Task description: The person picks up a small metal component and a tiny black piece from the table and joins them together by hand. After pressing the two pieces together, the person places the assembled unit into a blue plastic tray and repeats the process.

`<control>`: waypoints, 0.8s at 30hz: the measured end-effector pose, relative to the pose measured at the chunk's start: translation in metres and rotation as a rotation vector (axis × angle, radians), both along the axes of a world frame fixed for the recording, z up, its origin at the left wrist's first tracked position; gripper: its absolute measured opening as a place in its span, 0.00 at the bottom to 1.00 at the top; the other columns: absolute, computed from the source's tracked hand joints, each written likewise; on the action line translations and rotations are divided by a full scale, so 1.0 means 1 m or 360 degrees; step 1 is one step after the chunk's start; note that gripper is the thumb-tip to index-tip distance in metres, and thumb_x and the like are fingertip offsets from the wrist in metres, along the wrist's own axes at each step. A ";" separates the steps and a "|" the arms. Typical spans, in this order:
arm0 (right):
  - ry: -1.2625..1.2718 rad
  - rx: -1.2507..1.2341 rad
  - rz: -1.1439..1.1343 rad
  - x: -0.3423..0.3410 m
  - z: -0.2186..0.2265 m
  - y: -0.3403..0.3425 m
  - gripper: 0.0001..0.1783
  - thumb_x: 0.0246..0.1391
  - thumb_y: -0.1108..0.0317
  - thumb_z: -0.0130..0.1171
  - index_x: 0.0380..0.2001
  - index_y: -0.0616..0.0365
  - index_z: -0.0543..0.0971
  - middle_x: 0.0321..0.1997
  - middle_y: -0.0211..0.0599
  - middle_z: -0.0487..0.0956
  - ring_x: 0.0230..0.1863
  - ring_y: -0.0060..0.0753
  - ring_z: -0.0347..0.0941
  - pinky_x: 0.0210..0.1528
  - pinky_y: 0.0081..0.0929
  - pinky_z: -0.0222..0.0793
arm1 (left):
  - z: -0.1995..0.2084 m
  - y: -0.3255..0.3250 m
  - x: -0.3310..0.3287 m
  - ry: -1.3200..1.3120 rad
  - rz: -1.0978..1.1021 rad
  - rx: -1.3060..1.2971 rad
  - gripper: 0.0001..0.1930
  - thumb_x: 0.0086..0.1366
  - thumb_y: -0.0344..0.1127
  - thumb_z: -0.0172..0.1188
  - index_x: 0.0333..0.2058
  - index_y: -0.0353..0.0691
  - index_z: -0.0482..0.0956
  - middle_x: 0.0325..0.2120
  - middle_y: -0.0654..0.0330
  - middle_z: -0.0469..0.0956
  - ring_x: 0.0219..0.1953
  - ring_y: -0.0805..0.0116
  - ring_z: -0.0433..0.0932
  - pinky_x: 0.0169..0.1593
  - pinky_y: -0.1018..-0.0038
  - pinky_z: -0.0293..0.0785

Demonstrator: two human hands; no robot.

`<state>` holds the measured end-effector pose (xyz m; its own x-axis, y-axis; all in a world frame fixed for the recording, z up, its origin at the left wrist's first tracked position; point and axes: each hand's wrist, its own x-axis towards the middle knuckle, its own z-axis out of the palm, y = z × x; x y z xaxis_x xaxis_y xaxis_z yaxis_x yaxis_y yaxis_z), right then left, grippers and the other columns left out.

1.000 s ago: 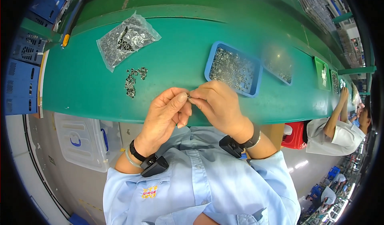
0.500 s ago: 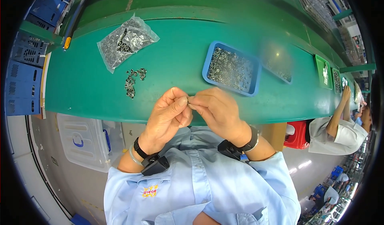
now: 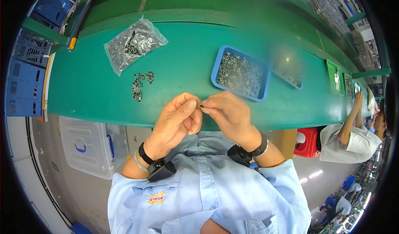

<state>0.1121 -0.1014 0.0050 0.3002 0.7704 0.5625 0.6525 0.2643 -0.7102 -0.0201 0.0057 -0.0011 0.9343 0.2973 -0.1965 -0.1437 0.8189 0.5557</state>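
My left hand (image 3: 178, 115) and my right hand (image 3: 227, 112) meet fingertip to fingertip above the near edge of the green table (image 3: 183, 71). Between them is a small dark metal part (image 3: 200, 106), pinched by the thumb and finger of both hands. Its exact kind is too small to make out. Beyond my left hand lies a loose pile of small shiny metal parts (image 3: 138, 86). Past my right hand stands a blue tray (image 3: 213, 72) holding many similar small metal parts.
A clear plastic bag (image 3: 120, 53) of small parts lies at the far left. Right of the blue tray is another tray of parts (image 3: 291, 74), blurred. Green trays (image 3: 331, 69) stand farther right, near a seated co-worker (image 3: 351, 140). A clear storage box (image 3: 83, 144) sits on the floor at left.
My fingertips have shifted slightly right and parted a little, so the small dark metal part now shows between them. The trays and the pile stay as they were.
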 end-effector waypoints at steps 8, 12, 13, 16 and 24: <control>0.0247 0.0079 -0.0011 -0.005 0.003 -0.002 0.10 0.44 0.78 0.63 0.32 0.57 0.76 0.29 0.34 0.77 0.29 0.31 0.74 0.28 0.23 0.69 | -0.001 -0.011 0.000 -0.0143 -0.0003 -0.0115 0.09 0.67 0.39 0.51 0.38 0.40 0.70 0.18 0.63 0.71 0.14 0.74 0.63 0.18 0.77 0.57; 0.0170 0.0113 0.0023 -0.003 0.004 -0.002 0.10 0.44 0.78 0.63 0.32 0.56 0.76 0.29 0.34 0.77 0.29 0.32 0.74 0.28 0.25 0.69 | -0.003 -0.011 0.000 -0.0163 -0.0019 -0.0094 0.09 0.66 0.39 0.52 0.38 0.40 0.70 0.18 0.63 0.71 0.13 0.74 0.63 0.18 0.77 0.57; 0.0128 0.0121 0.0045 -0.002 0.005 -0.002 0.10 0.43 0.78 0.62 0.32 0.56 0.76 0.29 0.34 0.77 0.29 0.33 0.74 0.29 0.25 0.69 | -0.002 -0.010 0.000 -0.0163 -0.0020 -0.0095 0.09 0.66 0.39 0.52 0.38 0.40 0.70 0.18 0.63 0.71 0.13 0.74 0.63 0.18 0.77 0.57; 0.0071 0.0136 0.0083 0.000 0.006 0.000 0.11 0.43 0.77 0.62 0.32 0.56 0.75 0.29 0.33 0.77 0.29 0.33 0.74 0.29 0.26 0.69 | 0.000 -0.007 -0.001 -0.0167 -0.0048 -0.0043 0.08 0.66 0.38 0.52 0.37 0.40 0.69 0.18 0.63 0.70 0.14 0.74 0.64 0.18 0.77 0.58; 0.0019 0.0082 0.0104 0.002 0.000 0.002 0.10 0.43 0.77 0.63 0.32 0.57 0.75 0.29 0.33 0.77 0.29 0.33 0.74 0.29 0.26 0.69 | 0.009 0.005 -0.004 0.0128 -0.0092 0.0196 0.06 0.66 0.35 0.53 0.33 0.40 0.69 0.18 0.62 0.72 0.16 0.76 0.66 0.19 0.80 0.61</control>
<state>0.1137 -0.0998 0.0053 0.2575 0.7585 0.5986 0.6241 0.3424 -0.7023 -0.0236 0.0106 0.0080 0.9333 0.2700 -0.2367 -0.0494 0.7495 0.6601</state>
